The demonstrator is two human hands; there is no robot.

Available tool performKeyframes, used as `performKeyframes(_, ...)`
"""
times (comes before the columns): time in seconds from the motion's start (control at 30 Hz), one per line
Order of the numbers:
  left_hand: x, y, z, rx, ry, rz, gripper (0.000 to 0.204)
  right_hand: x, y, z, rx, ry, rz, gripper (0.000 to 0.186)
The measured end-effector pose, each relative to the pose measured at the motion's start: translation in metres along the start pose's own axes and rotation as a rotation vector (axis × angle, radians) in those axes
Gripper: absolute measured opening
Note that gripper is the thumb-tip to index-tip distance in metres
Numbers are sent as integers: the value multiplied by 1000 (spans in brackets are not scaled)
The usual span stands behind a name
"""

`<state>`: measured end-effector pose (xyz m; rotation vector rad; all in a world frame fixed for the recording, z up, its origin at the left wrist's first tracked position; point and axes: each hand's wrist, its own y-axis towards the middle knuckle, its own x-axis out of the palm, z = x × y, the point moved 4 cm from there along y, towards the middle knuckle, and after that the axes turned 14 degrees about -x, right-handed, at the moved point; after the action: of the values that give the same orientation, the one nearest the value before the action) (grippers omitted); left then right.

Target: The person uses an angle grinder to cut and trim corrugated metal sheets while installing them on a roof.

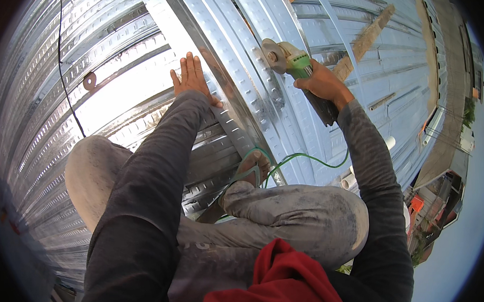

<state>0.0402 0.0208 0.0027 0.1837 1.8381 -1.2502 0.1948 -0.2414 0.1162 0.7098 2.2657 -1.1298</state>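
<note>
My right hand [326,83] is wrapped round the body of a green angle grinder [298,63]. The grinder's cutting disc [273,55] points away to the left, over the ribbed metal sheets. My left hand [192,77] lies with fingers stretched out on a shiny metal strip [224,119] that runs from the far side toward my foot. Between the hand and the grinder lie long embossed metal decking sheets [237,58]. I cannot tell whether the disc touches the metal.
A green cord [308,154] loops past my foot [256,164]. A black cable [66,89] and a loose round disc [89,81] lie on the left sheets. Wooden planks [370,37] rest at the far right. White pipes [350,179] sit beside my right knee, near the roof's edge.
</note>
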Motion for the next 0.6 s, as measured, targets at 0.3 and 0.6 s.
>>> performKeyframes(0.3, 0, 1, 1, -4, 2, -17, 150, 5, -2, 16, -10, 66, -8, 63)
performKeyframes(0.6, 2, -1, 1, -6, 9, 7, 150, 5, -12, 19, -3, 28, 12, 59)
